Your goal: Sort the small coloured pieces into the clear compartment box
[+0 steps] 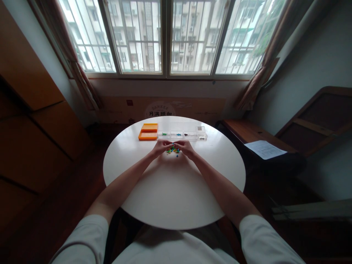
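Observation:
A small heap of coloured bits (pixel 173 150), blue, green, yellow and red, lies on the round white table (pixel 176 190). My left hand (pixel 162 147) rests just left of the heap with its fingers curled in toward it. My right hand (pixel 185 147) mirrors it on the right, fingers also curled at the heap's edge. What either hand pinches is too small to make out. Behind the heap stands a long clear compartment box (pixel 183 135) with a few coloured bits in separate cells.
Two orange lids or trays (pixel 148 132) sit at the box's left end. A dark wooden bench with a white paper sheet (pixel 264 149) stands to the right. Wooden cabinets (pixel 33 121) line the left side. A barred window (pixel 165 36) fills the far wall.

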`<state>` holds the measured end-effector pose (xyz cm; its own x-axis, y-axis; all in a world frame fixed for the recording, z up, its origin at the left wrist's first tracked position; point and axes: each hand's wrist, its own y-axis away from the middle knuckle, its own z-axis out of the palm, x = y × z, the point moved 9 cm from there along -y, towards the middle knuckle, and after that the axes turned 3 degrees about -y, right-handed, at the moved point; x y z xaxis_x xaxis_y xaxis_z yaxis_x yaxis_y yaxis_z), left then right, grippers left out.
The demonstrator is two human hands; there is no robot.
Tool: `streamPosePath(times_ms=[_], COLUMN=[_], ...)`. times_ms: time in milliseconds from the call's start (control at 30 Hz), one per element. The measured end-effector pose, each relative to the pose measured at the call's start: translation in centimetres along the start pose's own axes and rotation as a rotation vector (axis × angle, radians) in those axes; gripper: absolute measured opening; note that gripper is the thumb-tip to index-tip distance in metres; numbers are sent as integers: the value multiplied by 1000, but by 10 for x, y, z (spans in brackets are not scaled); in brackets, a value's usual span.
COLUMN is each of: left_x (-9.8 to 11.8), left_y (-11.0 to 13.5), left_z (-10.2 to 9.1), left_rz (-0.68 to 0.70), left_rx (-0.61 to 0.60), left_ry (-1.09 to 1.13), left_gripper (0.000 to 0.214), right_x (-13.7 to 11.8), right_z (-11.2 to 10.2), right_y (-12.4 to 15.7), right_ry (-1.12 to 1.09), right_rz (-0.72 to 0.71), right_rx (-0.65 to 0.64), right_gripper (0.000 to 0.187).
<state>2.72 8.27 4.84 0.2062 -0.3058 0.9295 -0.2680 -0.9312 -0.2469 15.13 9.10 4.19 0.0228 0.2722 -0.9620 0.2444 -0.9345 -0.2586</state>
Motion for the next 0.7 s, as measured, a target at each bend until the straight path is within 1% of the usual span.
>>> streamPosePath(times_ms=[200,333,700], left_x=[1,-2,-6], left_y=[0,-1,-3], left_z=[-1,-1,-4], left_rz=[-4,-7,0], left_rx=[10,13,33], left_ry=[24,10,-19], left_gripper=[39,40,40], right_x=[-1,0,1], right_z=[0,1,2], right_y=[1,0,0], right_ry=[3,-9,-34], right_rz=[0,0,13], right_rx=[-2,-8,-15], right_gripper=[41,41,38])
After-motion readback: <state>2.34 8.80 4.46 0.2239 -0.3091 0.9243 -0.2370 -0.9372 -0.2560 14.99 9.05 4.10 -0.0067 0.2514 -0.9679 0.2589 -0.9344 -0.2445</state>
